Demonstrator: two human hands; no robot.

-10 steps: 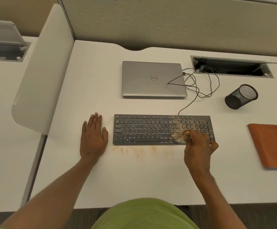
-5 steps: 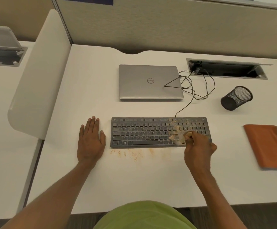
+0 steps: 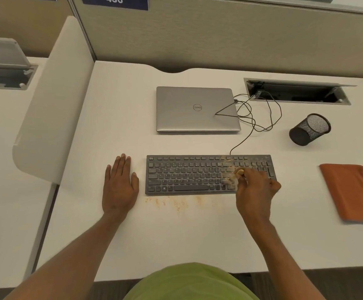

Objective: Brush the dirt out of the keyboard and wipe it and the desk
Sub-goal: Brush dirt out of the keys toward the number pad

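1. Since the earlier frames the right hand (image 3: 255, 191) has kept to the same right-centre patch of the keyboard (image 3: 189, 175), with barely any shift; the left hand (image 3: 120, 187) has stayed flat where it was.
2. Right hand: fingers curled closed around a small brush (image 3: 239, 172) with a pale wooden handle tip; the bristles are blurred but look to be touching the keys.
3. Left hand: spread wide, palm down on the desk (image 3: 176, 239), just beside the keyboard's left end, not touching it, holding nothing.
4. Dirt (image 3: 228, 169): tan grit over the keys around and above the brush. A second scatter of crumbs (image 3: 172, 202) lies on the desk along the keyboard's near edge.
5. Orange cloth (image 3: 349, 191) lies flat, well right of the keyboard.
6. Behind the keyboard: closed silver laptop (image 3: 195, 109), with a black cable (image 3: 252, 118) looping from the keyboard to a desk cable hatch (image 3: 297, 92).
7. Black mesh cup (image 3: 309, 129) lies tipped on its side, right of the laptop.
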